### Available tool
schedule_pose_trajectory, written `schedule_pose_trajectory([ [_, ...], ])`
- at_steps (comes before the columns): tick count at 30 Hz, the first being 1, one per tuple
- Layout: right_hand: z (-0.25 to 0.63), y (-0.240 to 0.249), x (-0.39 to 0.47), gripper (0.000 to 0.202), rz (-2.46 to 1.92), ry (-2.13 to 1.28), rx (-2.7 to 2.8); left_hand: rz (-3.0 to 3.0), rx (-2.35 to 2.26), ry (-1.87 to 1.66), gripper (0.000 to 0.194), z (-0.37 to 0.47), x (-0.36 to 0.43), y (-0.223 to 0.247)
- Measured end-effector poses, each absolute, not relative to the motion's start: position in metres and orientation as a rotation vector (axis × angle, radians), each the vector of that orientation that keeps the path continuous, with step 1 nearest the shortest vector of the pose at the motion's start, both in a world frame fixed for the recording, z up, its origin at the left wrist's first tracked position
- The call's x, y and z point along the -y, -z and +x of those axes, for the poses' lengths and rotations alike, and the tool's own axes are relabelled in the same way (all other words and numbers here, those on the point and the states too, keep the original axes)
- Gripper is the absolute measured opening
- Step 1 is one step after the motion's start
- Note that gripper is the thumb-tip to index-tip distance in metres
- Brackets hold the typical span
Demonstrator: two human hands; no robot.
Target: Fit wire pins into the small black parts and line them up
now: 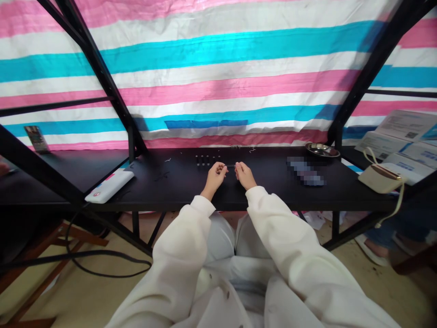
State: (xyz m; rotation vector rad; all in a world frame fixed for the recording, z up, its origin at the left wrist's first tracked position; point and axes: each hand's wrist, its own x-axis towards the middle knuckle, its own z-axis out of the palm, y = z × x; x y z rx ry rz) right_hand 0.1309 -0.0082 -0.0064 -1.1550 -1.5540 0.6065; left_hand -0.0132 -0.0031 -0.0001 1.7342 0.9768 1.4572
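Note:
Between my two hands, just above the black table [164, 182], is a thin dark rod-like piece [231, 166]. My left hand [215, 175] pinches its left end, fingers curled. The right end is pinched by my right hand [244, 174]. Beyond my left hand, several small dark pieces with light ends [202, 160] stand in a row on the table. A few tiny bits [219, 157] lie to the right of that row. What exactly the rod is cannot be made out.
A white power strip [109, 187] lies at the left. At the right are a blurred-out object [306, 171], a round metal dish [322, 150], a cream bag [379, 178] and white boxes [406, 125]. Black frame posts [118, 95] rise behind. A person's foot [373, 248] shows at lower right.

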Motion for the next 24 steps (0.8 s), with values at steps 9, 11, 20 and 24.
schedule_pose_trajectory([
  [9,0.1309,0.0018,0.0111,0.038,-1.251,-0.467,1.638,1.827,-1.080,-1.392,0.012,-0.0125,0.0030,0.0025],
  [11,0.1308,0.0002,0.0126,0.037,-1.266,-0.439,1.649,1.873,-1.102,-1.378,0.012,-0.0129,0.0038,0.0027],
  [20,0.1290,-0.0003,0.0140,0.038,-1.249,-0.446,1.684,1.971,-1.253,-1.374,0.033,-0.0145,0.0056,0.0026],
  [24,0.1289,0.0002,0.0140,0.037,-1.206,-0.476,1.672,1.967,-1.282,-1.404,0.039,-0.0148,0.0056,0.0029],
])
